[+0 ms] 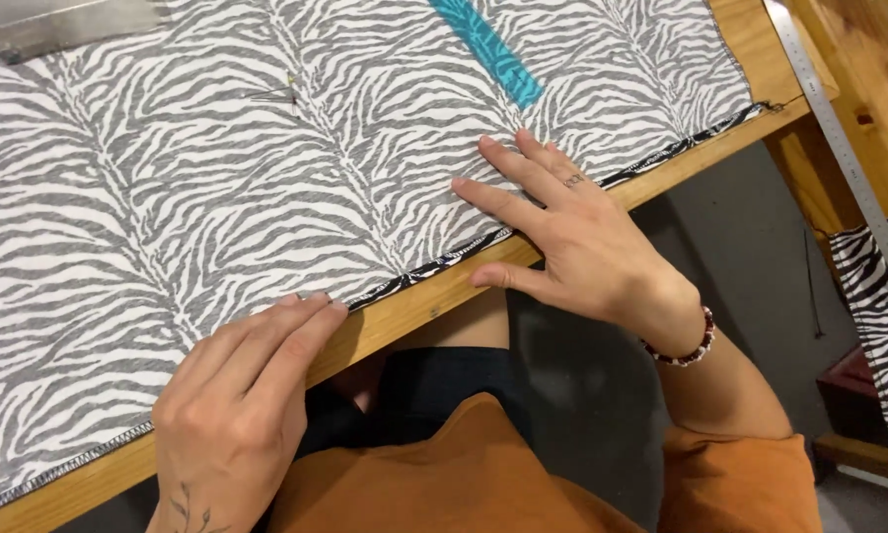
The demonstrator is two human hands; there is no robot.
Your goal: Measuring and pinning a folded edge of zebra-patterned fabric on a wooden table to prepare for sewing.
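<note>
The fabric [266, 188] lies spread flat over the table [434, 296], covering most of it, with its near edge running just inside the table's front rim. It is a soft knit with a grey-and-white zebra print, and faint vertical creases divide it into panels. Along the near edge, between the two hands, a narrow strip is turned up to show a darker black-and-white face. To the left of the left hand the edge lies unturned, showing overlock stitching. By judgement, the fold is formed over the middle and right stretch and is yet to be made on the left.

The left hand [237, 405] rests at the point where the fold begins, fingertips close together and pressing on the edge. Its grip is narrow, and whether it pinches the cloth cannot be told. The right hand [572, 237] lies flat on the fabric with fingers spread wide, holding nothing, thumb along the table's rim.

One pin [284, 94] with a pale head sits in the fabric towards the far side. A teal strip [488, 49] lies across the cloth near the top.

The table is bare wood. A metal ruler [839, 138] runs along its right edge. A clear straightedge [59, 25] sits at the far left corner. More zebra cloth [883, 306] hangs at the right.
</note>
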